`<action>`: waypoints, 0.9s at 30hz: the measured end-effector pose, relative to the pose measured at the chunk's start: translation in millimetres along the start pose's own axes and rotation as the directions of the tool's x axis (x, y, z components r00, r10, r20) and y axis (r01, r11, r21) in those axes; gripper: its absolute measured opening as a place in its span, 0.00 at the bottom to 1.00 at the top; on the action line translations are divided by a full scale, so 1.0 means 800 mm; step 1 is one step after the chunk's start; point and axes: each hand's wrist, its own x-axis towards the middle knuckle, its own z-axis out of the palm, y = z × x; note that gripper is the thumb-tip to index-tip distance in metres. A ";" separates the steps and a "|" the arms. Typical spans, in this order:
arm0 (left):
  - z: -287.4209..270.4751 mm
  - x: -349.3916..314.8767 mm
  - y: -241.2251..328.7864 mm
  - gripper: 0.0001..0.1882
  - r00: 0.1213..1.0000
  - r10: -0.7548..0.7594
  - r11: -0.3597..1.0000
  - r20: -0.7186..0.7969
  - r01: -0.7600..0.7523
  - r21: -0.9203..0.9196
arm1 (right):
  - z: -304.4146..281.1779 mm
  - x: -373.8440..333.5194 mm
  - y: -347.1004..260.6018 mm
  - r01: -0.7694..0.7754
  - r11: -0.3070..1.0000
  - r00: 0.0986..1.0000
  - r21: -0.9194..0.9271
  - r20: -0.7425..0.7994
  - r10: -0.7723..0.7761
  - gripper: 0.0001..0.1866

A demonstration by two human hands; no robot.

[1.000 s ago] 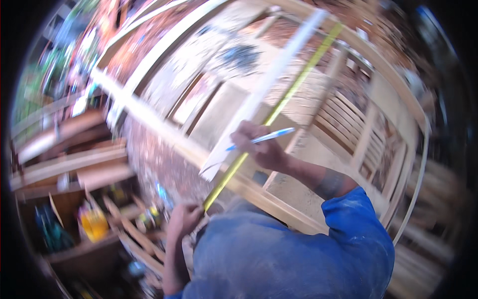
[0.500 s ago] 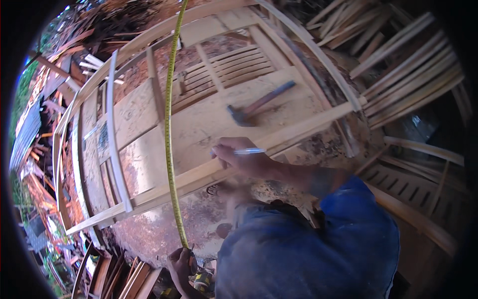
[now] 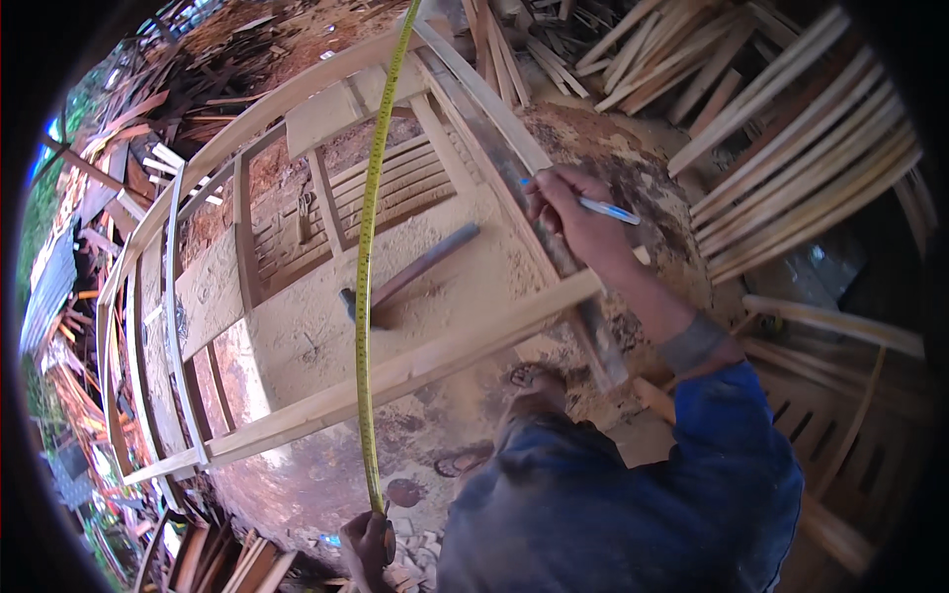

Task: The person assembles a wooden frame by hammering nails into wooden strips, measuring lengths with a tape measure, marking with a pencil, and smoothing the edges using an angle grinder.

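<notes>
Left hand's fingers wrapped round the yellow tape measure's near end, short of the near rail — it runs over that and out the top of view. Right hand grips a pen by the slat's end — stained ground between there and the strips.

The bare right hand reaches well forward of the blue-clad torso, its fingers bent and drawn together in a pinching grip. The bare right forearm slants up and leftward from the dusty blue cloth sleeve. The bare left hand sits low, well apart from the right, fingers curled closed, most of its arm out of view.
</notes>
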 end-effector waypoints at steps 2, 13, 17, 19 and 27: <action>0.042 -0.006 0.022 0.17 0.995 -0.100 0.994 0.029 0.101 -0.029 | -0.057 0.051 0.009 0.006 0.999 0.998 -0.042 -0.064 -0.008 0.14; 0.191 -0.097 0.141 0.16 0.977 -0.185 0.975 -0.102 0.169 -0.143 | -0.246 0.119 0.156 -0.605 0.728 0.709 -0.322 0.200 0.677 0.27; 0.232 -0.133 0.154 0.16 0.979 -0.164 0.979 -0.122 0.146 -0.144 | -0.272 0.123 0.187 -0.642 0.758 0.662 -0.118 0.413 0.625 0.24; 0.256 -0.148 0.144 0.15 0.988 -0.091 0.994 -0.124 0.083 -0.073 | -0.247 0.108 0.176 -0.545 0.814 0.664 -0.202 0.489 0.566 0.20; 0.353 -0.205 0.187 0.16 0.974 -0.195 0.955 -0.113 0.162 -0.249 | -0.221 0.120 0.173 -0.424 0.828 0.623 -0.367 0.545 0.561 0.14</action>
